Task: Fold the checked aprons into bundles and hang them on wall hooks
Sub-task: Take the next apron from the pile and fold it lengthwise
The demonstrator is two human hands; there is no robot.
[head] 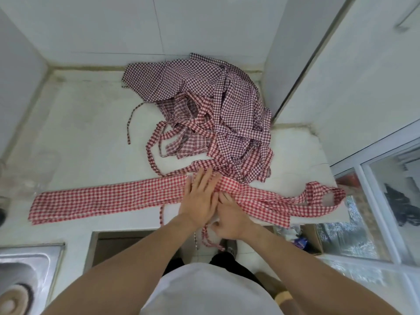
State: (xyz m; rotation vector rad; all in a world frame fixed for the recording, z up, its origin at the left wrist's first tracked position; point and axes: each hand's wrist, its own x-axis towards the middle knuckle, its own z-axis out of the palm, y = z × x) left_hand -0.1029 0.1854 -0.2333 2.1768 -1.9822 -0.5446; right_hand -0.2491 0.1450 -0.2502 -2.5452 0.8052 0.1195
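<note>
**Soft, light cloth: hold the band, not the straps**

You have 1 red checked apron (106,200) folded into a long narrow band along the near edge of the white counter (86,123), running left to right. Your left hand (200,198) lies flat on the middle of the band with fingers straight, pressing it down. Your right hand (229,220) sits just beside it, at the near edge; its fingers look curled at the cloth there, but whether they pinch it you cannot tell.

Expect the fabric to be thin, limp and light, and it probably slides easily on the smooth counter. It will not hold a fold by itself, so keep a palm on each crease. The loop strap (322,196) at the right end and the thin ties (210,239) dangling off the near edge could snag or drag the band. Take hold across the full width of the layered band, near an end, when you roll it.

The pile of unfolded aprons (204,110) lies tangled at the far right, touching the band.
</note>
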